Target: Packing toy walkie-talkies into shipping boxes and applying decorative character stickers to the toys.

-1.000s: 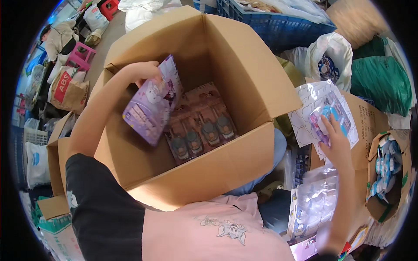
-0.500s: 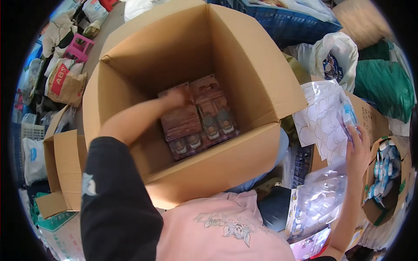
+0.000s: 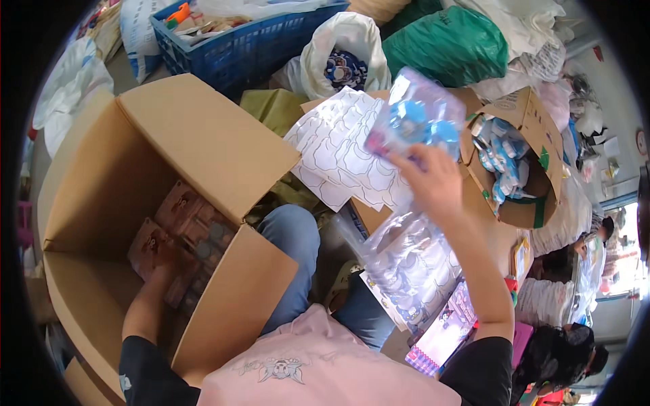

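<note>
My right hand (image 3: 433, 179) grips a clear plastic blister pack (image 3: 414, 115) by its lower edge, fingers closed on it. Blue round pieces show through the plastic. Below the raised pack lie white sheets printed with wavy outlines (image 3: 332, 145). My left hand (image 3: 166, 257) reaches down into a large open cardboard box (image 3: 203, 145) and rests at a row of brownish packs (image 3: 186, 210) on its bottom. Those packs have clear windows with round pieces inside. Shadow hides the left fingers, so whether they hold a pack does not show.
A smaller carton (image 3: 518, 155) of blue-and-white wrapped pieces stands at the right. Clear plastic sheets (image 3: 413, 254) lie by my knee. Behind are a white sack (image 3: 345, 40), a green sack (image 3: 450, 47) and a blue crate (image 3: 250, 47). People (image 3: 565, 355) are at the far right.
The view has swung to the right, so the box now sits at the left. My right hand has lifted the clear pack off the paper sheets. My left hand stays inside the box.
</note>
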`<state>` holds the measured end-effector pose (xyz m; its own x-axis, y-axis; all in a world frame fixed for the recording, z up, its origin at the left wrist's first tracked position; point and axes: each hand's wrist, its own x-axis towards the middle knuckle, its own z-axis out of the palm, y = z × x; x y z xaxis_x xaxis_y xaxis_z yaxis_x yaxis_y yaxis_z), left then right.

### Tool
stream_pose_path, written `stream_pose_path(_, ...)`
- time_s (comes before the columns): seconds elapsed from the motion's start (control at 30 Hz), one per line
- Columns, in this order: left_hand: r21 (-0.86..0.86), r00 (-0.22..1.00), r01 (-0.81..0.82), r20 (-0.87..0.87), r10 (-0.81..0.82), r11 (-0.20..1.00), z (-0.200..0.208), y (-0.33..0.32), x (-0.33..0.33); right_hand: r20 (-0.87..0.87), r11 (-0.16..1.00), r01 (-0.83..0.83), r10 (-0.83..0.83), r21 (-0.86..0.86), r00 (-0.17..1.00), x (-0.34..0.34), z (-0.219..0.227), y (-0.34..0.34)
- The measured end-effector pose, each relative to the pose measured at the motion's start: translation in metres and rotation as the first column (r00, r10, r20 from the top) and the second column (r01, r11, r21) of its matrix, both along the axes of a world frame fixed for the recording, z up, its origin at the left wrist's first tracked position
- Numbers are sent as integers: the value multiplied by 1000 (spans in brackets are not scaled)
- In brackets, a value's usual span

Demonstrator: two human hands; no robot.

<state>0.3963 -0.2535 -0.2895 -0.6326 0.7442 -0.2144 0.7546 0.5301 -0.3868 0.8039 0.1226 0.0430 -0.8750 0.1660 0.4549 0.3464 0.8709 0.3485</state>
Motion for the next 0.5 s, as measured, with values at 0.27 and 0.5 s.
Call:
stream_pose_path(0.27,-307,394,-398,794,463,865,198,70,-112,-157,1000,3,2,28,988,-9,17,-9)
stream_pose_path(0.5,816,780,523,-342,-524,246,432,131,55,-337,856,-430,511,288,791,-62,99,-49)
